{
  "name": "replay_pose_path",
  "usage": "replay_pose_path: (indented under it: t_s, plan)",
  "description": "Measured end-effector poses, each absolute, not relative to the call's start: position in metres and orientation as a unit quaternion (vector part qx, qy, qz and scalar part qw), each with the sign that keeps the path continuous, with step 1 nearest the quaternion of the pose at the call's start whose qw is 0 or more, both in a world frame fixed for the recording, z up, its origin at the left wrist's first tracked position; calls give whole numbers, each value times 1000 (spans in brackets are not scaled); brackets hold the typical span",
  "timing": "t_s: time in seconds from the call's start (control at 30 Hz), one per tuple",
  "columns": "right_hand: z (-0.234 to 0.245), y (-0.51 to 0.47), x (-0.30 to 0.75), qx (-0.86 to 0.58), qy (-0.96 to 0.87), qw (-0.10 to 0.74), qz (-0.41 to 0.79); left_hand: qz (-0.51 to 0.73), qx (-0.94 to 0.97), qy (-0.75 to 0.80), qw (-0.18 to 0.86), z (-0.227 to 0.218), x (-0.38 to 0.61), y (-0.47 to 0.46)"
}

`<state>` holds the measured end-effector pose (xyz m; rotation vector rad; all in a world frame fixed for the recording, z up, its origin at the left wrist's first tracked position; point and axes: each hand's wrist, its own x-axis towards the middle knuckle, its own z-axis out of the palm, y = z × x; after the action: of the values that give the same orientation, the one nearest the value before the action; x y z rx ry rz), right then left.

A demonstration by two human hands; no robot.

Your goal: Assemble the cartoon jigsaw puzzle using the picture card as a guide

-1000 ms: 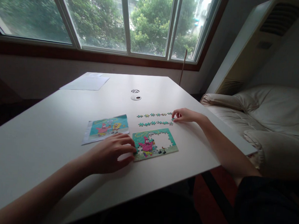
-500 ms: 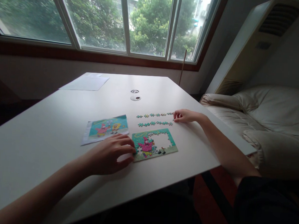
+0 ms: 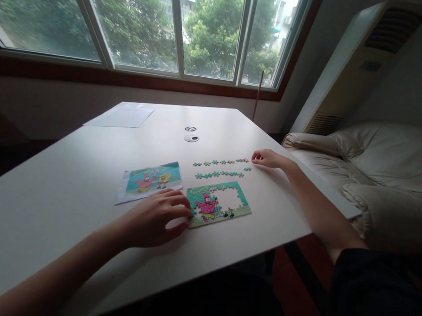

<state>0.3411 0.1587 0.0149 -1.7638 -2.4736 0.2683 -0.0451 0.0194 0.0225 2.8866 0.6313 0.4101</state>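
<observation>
A partly filled cartoon jigsaw puzzle (image 3: 218,203) lies on the white table (image 3: 71,179), with a bare white gap in its upper right. My left hand (image 3: 154,218) rests on the table, fingers spread, its fingertips touching the puzzle's left edge. Two rows of loose teal puzzle pieces (image 3: 220,168) lie beyond the puzzle. My right hand (image 3: 267,158) sits just right of the rows' far end, fingers curled in a pinch; whether it holds a piece is hidden. A printed reference picture (image 3: 150,180) lies left of the puzzle.
A sheet of paper (image 3: 120,116) lies at the table's far left. Two round cable holes (image 3: 191,133) sit mid-table. A cream sofa (image 3: 380,162) stands close to the table's right edge, with a tall air conditioner (image 3: 357,62) behind it. Windows (image 3: 140,27) run along the far wall.
My right hand has drawn back to the right and slightly farther away from the end of the piece rows. One loose piece now shows where the hand was. My left hand has stayed put.
</observation>
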Motion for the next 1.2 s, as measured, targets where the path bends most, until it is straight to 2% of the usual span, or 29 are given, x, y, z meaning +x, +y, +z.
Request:
replay_pose_path:
  t_s: [0.33, 0.6, 0.83, 1.2]
  plan:
    - [17, 155, 337, -577, -811, 42, 87, 142, 965, 209, 73, 24, -44, 19]
    - [14, 137, 292, -473, -863, 91, 150, 133, 964, 217, 81, 22, -45, 20]
    - [5, 122, 259, -409, -890, 169, 111, 139, 963, 214, 83, 26, -43, 18]
    - [1, 116, 248, -414, -890, 169, 86, 126, 964, 219, 79, 25, -44, 19]
